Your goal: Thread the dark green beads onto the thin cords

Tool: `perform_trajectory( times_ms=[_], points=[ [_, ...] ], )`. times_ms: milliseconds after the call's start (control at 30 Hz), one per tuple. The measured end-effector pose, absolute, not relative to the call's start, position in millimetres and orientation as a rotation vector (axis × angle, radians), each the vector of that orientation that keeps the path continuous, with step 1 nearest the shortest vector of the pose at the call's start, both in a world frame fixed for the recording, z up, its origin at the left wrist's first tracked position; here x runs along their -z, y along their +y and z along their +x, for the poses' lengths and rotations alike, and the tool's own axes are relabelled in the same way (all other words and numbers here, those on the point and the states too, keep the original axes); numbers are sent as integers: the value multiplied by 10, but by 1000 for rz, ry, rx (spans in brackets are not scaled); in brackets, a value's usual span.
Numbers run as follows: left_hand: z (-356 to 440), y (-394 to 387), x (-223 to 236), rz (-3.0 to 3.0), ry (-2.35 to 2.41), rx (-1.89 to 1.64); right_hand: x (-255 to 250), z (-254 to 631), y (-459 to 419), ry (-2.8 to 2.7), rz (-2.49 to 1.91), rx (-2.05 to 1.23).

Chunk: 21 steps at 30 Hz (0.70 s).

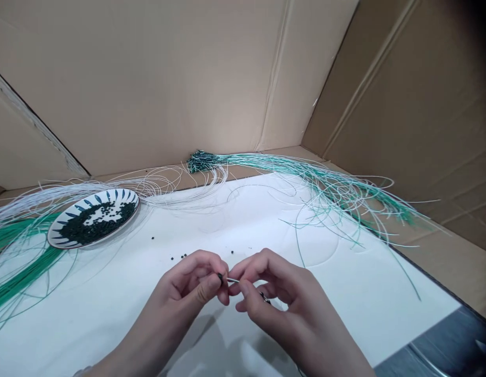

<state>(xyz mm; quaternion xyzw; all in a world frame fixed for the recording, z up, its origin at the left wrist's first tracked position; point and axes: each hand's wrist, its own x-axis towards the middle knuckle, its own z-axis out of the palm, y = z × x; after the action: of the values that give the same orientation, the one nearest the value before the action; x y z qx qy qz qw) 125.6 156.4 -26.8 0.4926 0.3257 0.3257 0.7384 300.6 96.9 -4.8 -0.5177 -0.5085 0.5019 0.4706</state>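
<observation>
Between the thumb and forefinger of my left hand (196, 285) is a small black bead-like piece (220, 278). My right hand (280, 298) pinches a thin pale wire (232, 280) that runs across the short gap to the fingers of my left hand. Whether the wire passes through the black piece is hidden by the fingertips. Some small dark and shiny bits (265, 298) show behind the right thumb; their kind is unclear. Both hands are held close together above a white sheet (148, 314). A few loose black pieces (183, 256) lie just beyond them.
A striped plate (121, 197) of black pieces (89, 225) stands at the left. Green wires (26, 280) and white wires (26, 207) lie around it. A green-and-white wire bundle (266, 159) stretches along the back right. Cardboard walls (168, 78) enclose the back and right.
</observation>
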Motion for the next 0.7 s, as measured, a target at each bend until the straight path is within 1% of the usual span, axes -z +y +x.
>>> perform_trajectory(
  times_ms=[233,433,700],
  points=[
    [1301,1523,296,1001,659,-714,-4,2969,958,-1159,-1266,-1193],
    [1323,1505,289,960,678,-726,-25,2954,948,-1096,-1274,-1240],
    [1323,1528,294,1022,710,-726,-20,2963,966,-1123,-1316,-1226]
  ],
)
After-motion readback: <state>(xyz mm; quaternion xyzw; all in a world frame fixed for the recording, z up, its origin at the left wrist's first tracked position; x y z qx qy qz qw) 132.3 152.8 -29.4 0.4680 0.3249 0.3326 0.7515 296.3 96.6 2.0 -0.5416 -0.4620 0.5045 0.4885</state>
